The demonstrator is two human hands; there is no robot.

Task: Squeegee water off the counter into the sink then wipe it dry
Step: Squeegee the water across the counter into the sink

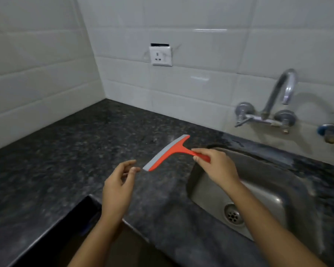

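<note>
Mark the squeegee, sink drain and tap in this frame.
squeegee (176, 150), head view, red neck behind the blade
sink drain (232, 215), head view, strainer centre
tap (276, 91), head view, curved spout

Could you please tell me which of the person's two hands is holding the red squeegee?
The right hand: it grips the squeegee by its red handle. The left hand holds nothing, its fingers relaxed near the blade's end.

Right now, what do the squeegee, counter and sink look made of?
Squeegee: likely matte orange-red plastic, with a grey, probably rubber, blade. Counter: dark speckled polished stone, perhaps granite. Sink: brushed steel, judging by its dull grey sheen.
</note>
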